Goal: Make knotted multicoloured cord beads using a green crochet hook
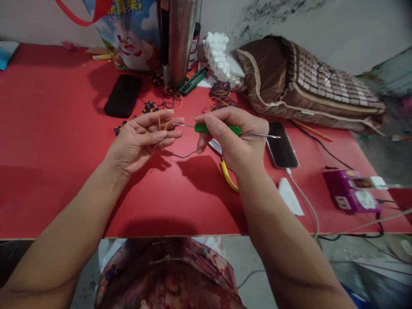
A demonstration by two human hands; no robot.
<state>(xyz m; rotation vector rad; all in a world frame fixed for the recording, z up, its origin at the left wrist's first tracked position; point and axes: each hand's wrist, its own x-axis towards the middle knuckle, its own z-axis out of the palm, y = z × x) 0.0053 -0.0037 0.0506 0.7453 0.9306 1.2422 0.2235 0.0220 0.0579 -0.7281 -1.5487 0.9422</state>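
Observation:
My right hand [234, 141] grips a double-ended crochet hook by its green handle [200, 128], a thin metal shaft sticking out at both ends. Its left tip points at the fingers of my left hand [144, 137], where orange yarn [159, 120] is looped around a finger and pinched beneath the thumb. A dark strand of yarn [180, 156] sags from my left hand toward the right one. Whether the hook's tip is inside a loop is too small to tell. Partly under my right hand lies a pair of yellow-handled scissors [228, 177].
Beyond my hands are multicoloured yarn [222, 101], a green box cutter [194, 81], a steel flask [182, 43] and a cartoon bag [131, 38]. A black phone [123, 95] lies left; a charging phone [282, 146], a brown cushion [309, 81] and a purple power strip [350, 191] are right.

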